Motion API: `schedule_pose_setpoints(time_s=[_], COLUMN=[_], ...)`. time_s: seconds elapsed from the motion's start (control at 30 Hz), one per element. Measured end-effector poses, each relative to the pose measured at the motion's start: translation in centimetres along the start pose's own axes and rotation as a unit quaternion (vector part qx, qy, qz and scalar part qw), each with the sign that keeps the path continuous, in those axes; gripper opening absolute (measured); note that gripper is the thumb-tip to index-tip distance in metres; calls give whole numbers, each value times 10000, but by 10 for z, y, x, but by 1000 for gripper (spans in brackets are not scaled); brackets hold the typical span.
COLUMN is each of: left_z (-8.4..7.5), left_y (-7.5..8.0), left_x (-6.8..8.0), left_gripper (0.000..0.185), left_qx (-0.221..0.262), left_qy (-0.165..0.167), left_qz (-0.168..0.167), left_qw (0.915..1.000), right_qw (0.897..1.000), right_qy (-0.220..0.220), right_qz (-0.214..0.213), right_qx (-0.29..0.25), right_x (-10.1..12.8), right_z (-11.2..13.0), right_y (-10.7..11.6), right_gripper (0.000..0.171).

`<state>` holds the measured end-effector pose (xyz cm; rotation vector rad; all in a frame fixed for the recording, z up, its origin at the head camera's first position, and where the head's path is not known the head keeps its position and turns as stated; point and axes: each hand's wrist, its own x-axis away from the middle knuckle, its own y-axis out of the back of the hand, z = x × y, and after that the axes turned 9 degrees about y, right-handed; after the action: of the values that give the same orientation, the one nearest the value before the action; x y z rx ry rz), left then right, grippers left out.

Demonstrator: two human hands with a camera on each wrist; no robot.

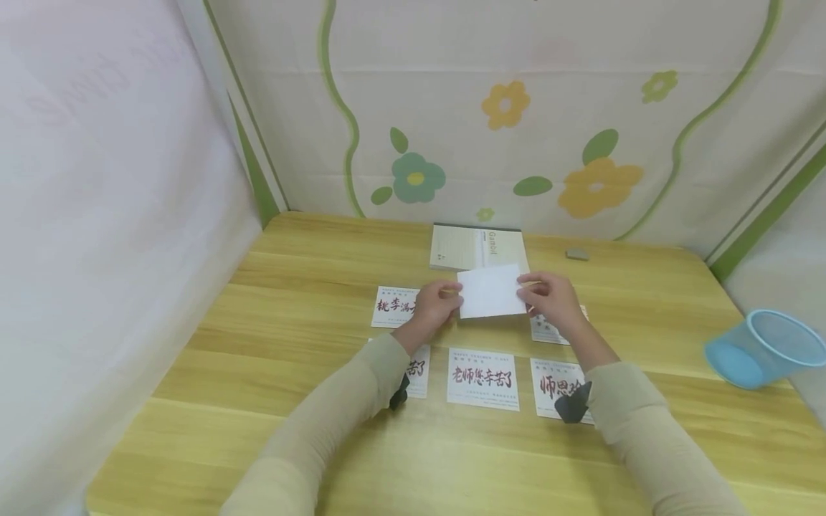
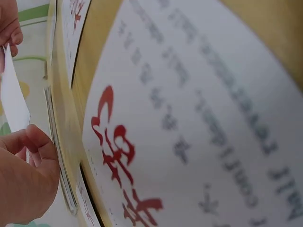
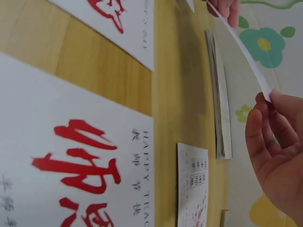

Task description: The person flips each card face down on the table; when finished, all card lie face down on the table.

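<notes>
A white card (image 1: 492,291) is held up over the table, its blank side toward the head camera. My left hand (image 1: 436,307) pinches its left edge between thumb and fingers, and my right hand (image 1: 550,301) pinches the right edge. Seen in the right wrist view, the card (image 3: 246,54) bends slightly and is off the tabletop. Below lie white cards with red Chinese lettering: a front middle card (image 1: 482,380), a front right card (image 1: 556,390) and a back left card (image 1: 392,307). My arms partly cover the front left card (image 1: 418,373) and the back right card (image 1: 547,331).
Behind the held card lies a cream pad (image 1: 464,247) labelled Gambit. A small grey block (image 1: 577,254) sits to its right. At the table's right edge a blue mesh basket (image 1: 755,351) lies tilted. Flower-printed cloth (image 1: 452,93) hangs behind the wooden table (image 1: 258,344).
</notes>
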<state>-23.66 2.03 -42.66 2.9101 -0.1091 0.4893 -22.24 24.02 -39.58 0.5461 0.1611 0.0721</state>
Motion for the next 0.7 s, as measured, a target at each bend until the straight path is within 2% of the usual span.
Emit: schedule_pose_setpoints(time_s=[0.17, 0.33, 0.5, 0.7], left_z=[3, 4, 5, 1], left_y=[3, 5, 5, 2], left_x=[-2, -3, -1, 4], left_gripper=[26, 23, 21, 20], left_qx=[-529, -1237, -2176, -2882], left_qy=[-97, -247, -308, -334], left_qz=[-129, -192, -192, -244], left_qw=[9985, 9918, 9754, 9567], right_qw=[9991, 9975, 9946, 9905], right_qy=[-125, -206, -455, -506], right_qz=[269, 504, 702, 703], right_qx=[313, 459, 612, 1068], right_x=[1, 4, 6, 8], right_z=[-13, -23, -32, -28], right_y=[-5, -12, -21, -27], right_gripper=[35, 28, 25, 20])
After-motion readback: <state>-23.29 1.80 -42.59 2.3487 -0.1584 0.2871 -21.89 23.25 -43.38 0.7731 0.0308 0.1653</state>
